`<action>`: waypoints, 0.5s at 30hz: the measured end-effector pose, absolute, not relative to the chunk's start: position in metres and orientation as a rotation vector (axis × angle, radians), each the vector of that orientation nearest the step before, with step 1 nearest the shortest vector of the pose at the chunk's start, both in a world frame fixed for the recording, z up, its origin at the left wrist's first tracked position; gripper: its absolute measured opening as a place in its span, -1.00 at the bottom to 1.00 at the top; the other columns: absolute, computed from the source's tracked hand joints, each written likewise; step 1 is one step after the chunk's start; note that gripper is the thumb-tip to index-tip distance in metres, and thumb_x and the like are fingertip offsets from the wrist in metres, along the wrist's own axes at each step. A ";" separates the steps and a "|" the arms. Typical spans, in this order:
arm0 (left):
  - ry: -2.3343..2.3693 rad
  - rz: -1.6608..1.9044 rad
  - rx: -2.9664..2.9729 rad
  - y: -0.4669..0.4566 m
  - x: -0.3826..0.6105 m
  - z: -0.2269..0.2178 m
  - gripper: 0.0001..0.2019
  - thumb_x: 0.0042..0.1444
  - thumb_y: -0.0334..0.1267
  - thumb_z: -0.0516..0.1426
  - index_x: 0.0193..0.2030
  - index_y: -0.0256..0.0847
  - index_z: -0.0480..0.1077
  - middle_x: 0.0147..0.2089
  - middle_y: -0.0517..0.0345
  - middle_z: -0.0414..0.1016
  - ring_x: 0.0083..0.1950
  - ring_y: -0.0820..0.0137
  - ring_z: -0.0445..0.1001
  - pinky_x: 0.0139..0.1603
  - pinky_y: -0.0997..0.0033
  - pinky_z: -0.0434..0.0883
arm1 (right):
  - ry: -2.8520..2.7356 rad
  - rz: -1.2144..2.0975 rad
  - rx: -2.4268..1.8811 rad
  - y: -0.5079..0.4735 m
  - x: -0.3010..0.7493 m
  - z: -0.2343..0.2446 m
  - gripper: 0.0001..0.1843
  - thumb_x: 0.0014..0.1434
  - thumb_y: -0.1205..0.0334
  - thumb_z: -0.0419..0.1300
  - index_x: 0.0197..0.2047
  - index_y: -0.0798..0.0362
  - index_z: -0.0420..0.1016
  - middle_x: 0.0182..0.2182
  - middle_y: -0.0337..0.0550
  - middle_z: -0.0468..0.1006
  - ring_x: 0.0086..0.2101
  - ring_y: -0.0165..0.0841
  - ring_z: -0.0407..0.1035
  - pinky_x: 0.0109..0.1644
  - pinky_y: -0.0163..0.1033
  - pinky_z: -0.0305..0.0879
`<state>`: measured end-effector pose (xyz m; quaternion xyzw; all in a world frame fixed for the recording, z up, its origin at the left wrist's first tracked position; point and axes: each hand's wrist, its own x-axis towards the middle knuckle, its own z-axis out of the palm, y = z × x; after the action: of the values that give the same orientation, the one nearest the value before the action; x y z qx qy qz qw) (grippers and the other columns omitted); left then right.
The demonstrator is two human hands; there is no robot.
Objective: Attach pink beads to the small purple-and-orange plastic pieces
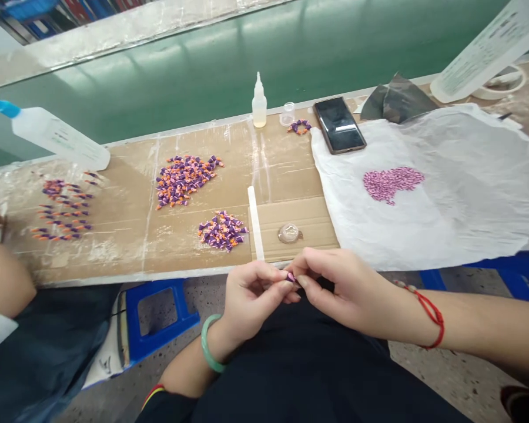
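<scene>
Between my fingertips, over the table's front edge, is a small purple and pink piece [291, 277]. My left hand [258, 294] pinches it from the left. From the right, the thumb and forefinger of my right hand [335, 282] close on it too. Just beyond my hands, a small clear round dish [290, 233] lies on a cardboard square [273, 249]. A white flat stick [255, 223] rests along that square's left side. Left of the stick is a small pile of purple and orange pieces [223, 231], with a larger pile [185, 179] behind it. Tiny pink pieces [392, 182] lie heaped on a white cloth [458, 235].
A small dropper bottle [259, 106], a clear cap [287, 113] and a phone [340, 125] stand or lie at the back. Large bottles [62, 135] lean at both ends. At far left a co-worker's arm [4, 270] is beside rows of pieces [64, 214].
</scene>
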<state>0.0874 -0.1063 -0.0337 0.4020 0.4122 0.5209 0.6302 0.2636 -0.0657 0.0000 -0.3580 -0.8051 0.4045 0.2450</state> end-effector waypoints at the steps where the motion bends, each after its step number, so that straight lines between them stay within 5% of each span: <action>1: 1.001 1.153 0.936 -0.106 0.083 -0.036 -0.84 0.05 -0.23 0.39 -0.38 -0.25 0.55 -0.44 0.10 0.66 -0.50 0.37 0.65 -0.48 0.55 0.61 | -2.218 1.109 -0.998 -0.066 0.264 -0.005 -0.80 0.29 0.38 0.00 -0.35 0.04 0.38 -0.49 -0.22 0.56 -0.52 -0.43 0.45 -0.45 -0.35 0.31; 8: 1.684 1.128 1.400 -0.066 0.004 -0.041 -0.91 0.04 -0.26 0.30 -0.33 -0.23 0.56 -0.55 0.20 0.56 -0.57 0.46 0.48 -0.52 0.51 0.46 | -2.128 1.001 -1.154 -0.057 0.287 -0.018 -0.83 0.35 0.28 0.04 -0.16 0.00 0.47 -0.19 -0.11 0.69 -0.21 -0.30 0.61 -0.19 -0.27 0.50; 15: 1.862 0.929 1.666 -0.029 -0.025 -0.045 -0.77 0.05 -0.14 0.27 -0.25 -0.26 0.61 -0.50 0.17 0.55 -0.47 0.40 0.48 -0.41 0.45 0.41 | -2.074 1.035 -1.166 -0.057 0.296 -0.022 -0.83 0.35 0.25 0.07 -0.16 -0.03 0.51 -0.22 -0.15 0.69 -0.23 -0.28 0.61 -0.21 -0.24 0.52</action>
<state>-0.0246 -0.0289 -0.0455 0.6073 0.6789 0.3388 0.2358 0.2960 -0.0574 -0.0218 -0.4328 -0.7696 0.3840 0.2701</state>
